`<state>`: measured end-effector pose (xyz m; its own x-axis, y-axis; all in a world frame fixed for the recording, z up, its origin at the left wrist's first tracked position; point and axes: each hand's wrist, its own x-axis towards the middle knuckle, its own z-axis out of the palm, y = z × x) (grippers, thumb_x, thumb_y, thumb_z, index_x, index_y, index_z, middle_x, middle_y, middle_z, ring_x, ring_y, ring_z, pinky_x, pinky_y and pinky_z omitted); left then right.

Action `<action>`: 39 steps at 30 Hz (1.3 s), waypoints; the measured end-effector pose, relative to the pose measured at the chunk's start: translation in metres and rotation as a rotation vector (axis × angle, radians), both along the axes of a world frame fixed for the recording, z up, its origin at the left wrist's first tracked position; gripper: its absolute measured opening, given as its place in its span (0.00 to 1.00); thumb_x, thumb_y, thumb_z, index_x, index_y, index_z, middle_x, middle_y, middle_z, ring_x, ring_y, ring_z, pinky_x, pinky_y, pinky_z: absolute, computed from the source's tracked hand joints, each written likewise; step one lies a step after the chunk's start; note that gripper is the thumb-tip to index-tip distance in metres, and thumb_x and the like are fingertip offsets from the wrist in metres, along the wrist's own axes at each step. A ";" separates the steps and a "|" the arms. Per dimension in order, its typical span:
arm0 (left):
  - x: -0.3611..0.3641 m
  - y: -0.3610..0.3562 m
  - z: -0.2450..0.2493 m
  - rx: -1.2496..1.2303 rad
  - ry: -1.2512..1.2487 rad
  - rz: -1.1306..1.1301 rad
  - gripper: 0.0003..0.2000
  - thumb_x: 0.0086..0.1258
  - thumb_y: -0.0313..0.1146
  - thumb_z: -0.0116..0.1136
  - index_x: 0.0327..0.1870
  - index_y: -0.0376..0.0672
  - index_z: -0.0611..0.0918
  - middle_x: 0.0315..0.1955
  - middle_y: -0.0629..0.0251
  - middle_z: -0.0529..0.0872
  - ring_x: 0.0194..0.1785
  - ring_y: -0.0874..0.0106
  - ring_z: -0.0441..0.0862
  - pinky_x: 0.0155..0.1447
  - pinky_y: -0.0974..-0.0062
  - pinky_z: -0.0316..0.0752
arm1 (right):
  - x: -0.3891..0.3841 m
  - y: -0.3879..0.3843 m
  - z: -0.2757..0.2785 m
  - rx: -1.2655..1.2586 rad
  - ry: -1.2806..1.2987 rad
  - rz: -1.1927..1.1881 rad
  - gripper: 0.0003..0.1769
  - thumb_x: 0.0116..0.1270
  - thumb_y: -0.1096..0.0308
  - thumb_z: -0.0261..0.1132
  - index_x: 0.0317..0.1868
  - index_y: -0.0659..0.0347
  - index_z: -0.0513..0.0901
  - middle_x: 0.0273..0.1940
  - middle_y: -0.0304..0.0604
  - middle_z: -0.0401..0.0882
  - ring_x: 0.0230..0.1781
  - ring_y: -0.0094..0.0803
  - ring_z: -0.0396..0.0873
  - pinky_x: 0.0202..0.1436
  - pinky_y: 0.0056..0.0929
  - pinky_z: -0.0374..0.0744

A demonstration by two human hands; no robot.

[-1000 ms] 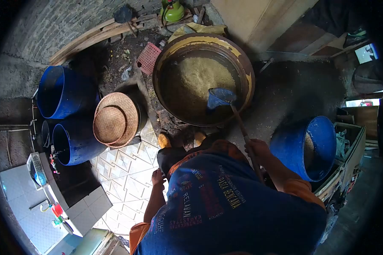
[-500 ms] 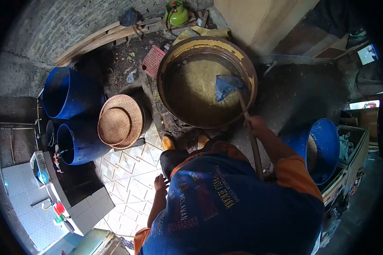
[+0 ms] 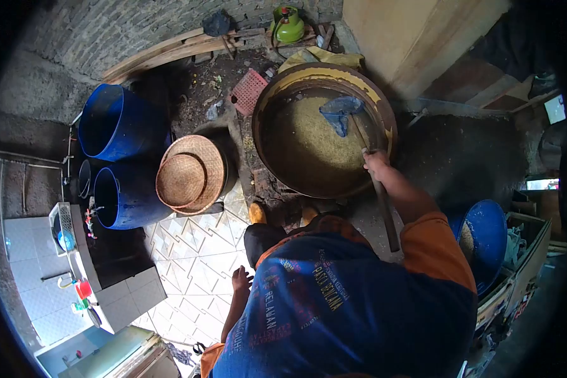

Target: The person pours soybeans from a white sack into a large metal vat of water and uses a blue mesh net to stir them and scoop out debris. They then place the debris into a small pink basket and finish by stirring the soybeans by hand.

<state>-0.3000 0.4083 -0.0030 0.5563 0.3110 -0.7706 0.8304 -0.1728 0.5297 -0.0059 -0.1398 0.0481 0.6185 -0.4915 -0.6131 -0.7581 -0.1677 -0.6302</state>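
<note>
My right hand (image 3: 377,162) is closed around the long wooden handle of a scoop net (image 3: 341,112) with blue mesh. The net hangs over the far right part of a big round vat (image 3: 392,129), and the handle slants back across the vat's near rim toward my body. Inside the vat, a pale yellowish mass (image 3: 312,135) of small pieces lies in murky liquid; I cannot make out exactly what it is. By my left side hangs my left hand (image 3: 242,278), fingers loosely apart and holding nothing, above the tiled floor.
Blue barrels (image 3: 129,201) and woven trays (image 3: 211,165) stand to the left. Another blue barrel (image 3: 494,242) is at right. Beyond the vat are a green gas cylinder (image 3: 289,28) and a pink basket (image 3: 249,92). A tiled basin (image 3: 127,290) lies at lower left.
The scoop net and my right hand have moved farther away across the vat, and the handle's near end now shows clear of my body. The whole view has shifted slightly.
</note>
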 end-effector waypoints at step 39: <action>0.023 -0.027 0.030 -0.067 0.093 0.280 0.23 0.67 0.48 0.48 0.54 0.39 0.70 0.37 0.59 0.76 0.32 0.69 0.79 0.26 0.74 0.71 | -0.092 0.039 0.049 0.210 -0.409 0.500 0.14 0.58 0.69 0.63 0.44 0.67 0.79 0.25 0.37 0.77 0.22 0.20 0.74 0.27 0.23 0.74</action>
<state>-0.2774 0.3818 0.0273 0.3821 0.3890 -0.8382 0.8863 0.1027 0.4517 -0.0977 -0.1005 0.0973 0.9429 0.0185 -0.3326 -0.3146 -0.2785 -0.9074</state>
